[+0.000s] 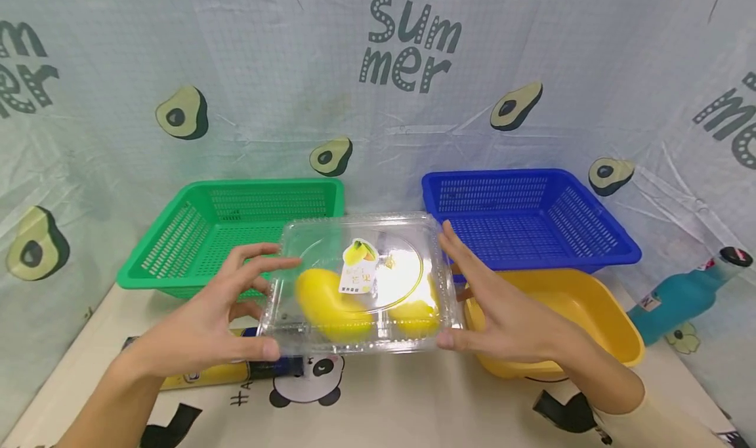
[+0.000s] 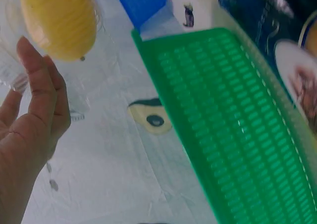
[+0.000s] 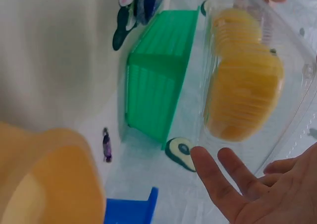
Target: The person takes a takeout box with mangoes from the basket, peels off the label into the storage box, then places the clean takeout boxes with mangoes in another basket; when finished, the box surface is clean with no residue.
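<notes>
A clear plastic clamshell box (image 1: 321, 248) with yellow mangoes (image 1: 333, 307) inside is held up between my two hands. Its lid carries a white label (image 1: 357, 271) with a mango picture. My left hand (image 1: 195, 326) grips the left side, thumb at the near corner and fingers spread along the edge. On the opposite side my right hand (image 1: 514, 313) holds the box, thumb low at the near corner and fingertips at the far end. From the right wrist, ribbed plastic shows over the mangoes (image 3: 245, 92). Part of the left fingers is hidden behind the box edge.
Behind the box stand a green basket (image 1: 236, 235) on the left and a blue basket (image 1: 502, 228) on the right. A yellow basin (image 1: 608, 310) sits under my right forearm. A teal bottle (image 1: 679, 304) leans far right. Beneath my left hand lies a yellow and dark-blue tube (image 1: 274, 368).
</notes>
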The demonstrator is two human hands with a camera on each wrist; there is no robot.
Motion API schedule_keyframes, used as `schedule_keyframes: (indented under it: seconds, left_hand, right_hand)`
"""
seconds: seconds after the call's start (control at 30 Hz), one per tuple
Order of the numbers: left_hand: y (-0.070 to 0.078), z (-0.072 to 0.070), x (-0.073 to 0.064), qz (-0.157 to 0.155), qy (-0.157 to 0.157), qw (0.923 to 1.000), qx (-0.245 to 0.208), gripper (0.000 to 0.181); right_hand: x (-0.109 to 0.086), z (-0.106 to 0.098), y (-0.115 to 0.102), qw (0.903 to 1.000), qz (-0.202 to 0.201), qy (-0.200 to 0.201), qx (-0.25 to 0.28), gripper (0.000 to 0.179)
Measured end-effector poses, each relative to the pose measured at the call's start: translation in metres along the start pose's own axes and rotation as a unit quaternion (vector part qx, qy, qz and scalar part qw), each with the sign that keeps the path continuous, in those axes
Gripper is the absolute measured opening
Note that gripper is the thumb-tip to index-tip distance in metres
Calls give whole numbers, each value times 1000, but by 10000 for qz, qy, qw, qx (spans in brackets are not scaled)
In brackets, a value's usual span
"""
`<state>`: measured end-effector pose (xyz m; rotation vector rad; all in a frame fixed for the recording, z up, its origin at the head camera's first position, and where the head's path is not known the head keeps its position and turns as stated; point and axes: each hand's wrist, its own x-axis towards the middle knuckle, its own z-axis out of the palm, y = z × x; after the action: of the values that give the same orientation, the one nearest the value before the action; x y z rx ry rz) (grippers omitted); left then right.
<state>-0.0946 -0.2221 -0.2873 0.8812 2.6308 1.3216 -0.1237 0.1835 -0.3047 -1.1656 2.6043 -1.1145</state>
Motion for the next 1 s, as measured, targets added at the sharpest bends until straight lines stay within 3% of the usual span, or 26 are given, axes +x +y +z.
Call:
schedule_keyframes:
  seconds: [0.27,0.47,0.7,1.0]
  left_hand:
    - [-5,25,2,-174,41,9998,-94,97]
    - [-3,37,1,-197,59,9993,-313,82]
    - [-2,49,-3,-165,-258,9988,-374,77]
    - [-5,56,-7,-462,-607,9962,-409,71]
  right_hand:
    - [-6,-1,14,10000,46,-8,65,114]
    - [-19,-1,19,9998,178,-17,58,113]
    - [-35,1,29,9995,210,-146,186,113]
    - [-43,7,35,9983,320,-414,271,115]
